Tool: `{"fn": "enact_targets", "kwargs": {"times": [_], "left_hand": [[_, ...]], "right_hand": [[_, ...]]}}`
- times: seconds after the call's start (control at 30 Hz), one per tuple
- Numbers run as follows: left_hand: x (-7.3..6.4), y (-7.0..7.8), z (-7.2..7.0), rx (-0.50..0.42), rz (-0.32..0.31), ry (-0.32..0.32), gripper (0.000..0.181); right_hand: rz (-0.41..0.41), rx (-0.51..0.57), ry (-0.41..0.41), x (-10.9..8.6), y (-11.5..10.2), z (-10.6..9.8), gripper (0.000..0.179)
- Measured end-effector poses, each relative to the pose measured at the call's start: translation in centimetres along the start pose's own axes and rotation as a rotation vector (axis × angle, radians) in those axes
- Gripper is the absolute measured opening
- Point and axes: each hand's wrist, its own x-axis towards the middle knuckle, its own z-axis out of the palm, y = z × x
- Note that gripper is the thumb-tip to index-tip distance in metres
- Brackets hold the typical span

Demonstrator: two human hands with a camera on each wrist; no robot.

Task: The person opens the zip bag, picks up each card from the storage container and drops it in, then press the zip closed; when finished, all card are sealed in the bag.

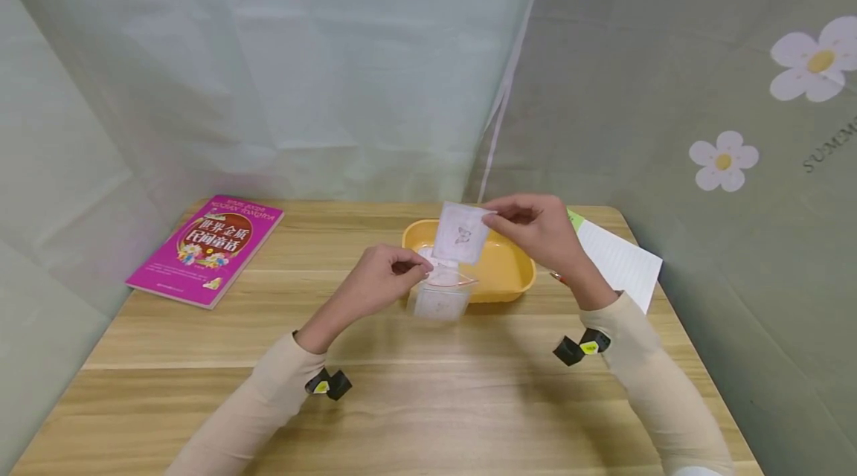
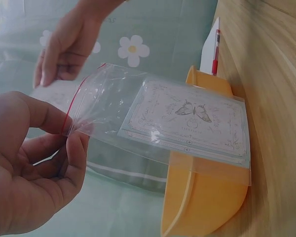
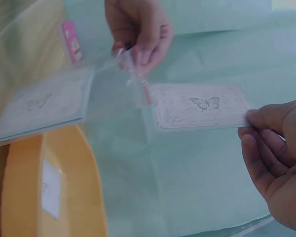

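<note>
My left hand point(image 1: 378, 281) pinches a clear zip bag point(image 2: 118, 98) by its red-striped mouth. Inside the bag lies a pale card point(image 2: 187, 118) printed with a butterfly, down at the far end. Between the thumb and fingers of my right hand point(image 1: 535, 229) is another pale butterfly card point(image 3: 202, 106), held by one edge. In the right wrist view this card's free end is close beside the bag's mouth. Below both hands stands a yellow tray point(image 1: 518, 284), with one more card point(image 3: 51, 190) in it.
A pink book point(image 1: 207, 249) lies on the wooden table point(image 1: 415, 401) at the left. To the right of the tray are a lined notepad point(image 1: 619, 256) and a red pen point(image 2: 216, 52). Fabric walls point(image 1: 335, 89) enclose the table's back and sides.
</note>
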Motion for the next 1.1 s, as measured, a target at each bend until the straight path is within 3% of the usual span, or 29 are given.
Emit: {"fn": "enact_targets", "kwargs": {"times": [0.27,0.6,1.1], "left_hand": [[0.1,0.0,0.1,0.001,-0.005,-0.001,0.018],[0.0,0.2,0.1,-0.017,-0.011,0.008,0.016],[0.0,0.3,0.0,-0.011,-0.007,0.005,0.017]], "right_hand": [[-0.047,0.014,0.037,-0.8,-1.5,-0.7,0.013],[-0.078,0.027,0.039,-1.6,-1.5,-0.2,0.010],[-0.020,0.015,-0.004,-2.5,-0.6,0.1,0.009]]}}
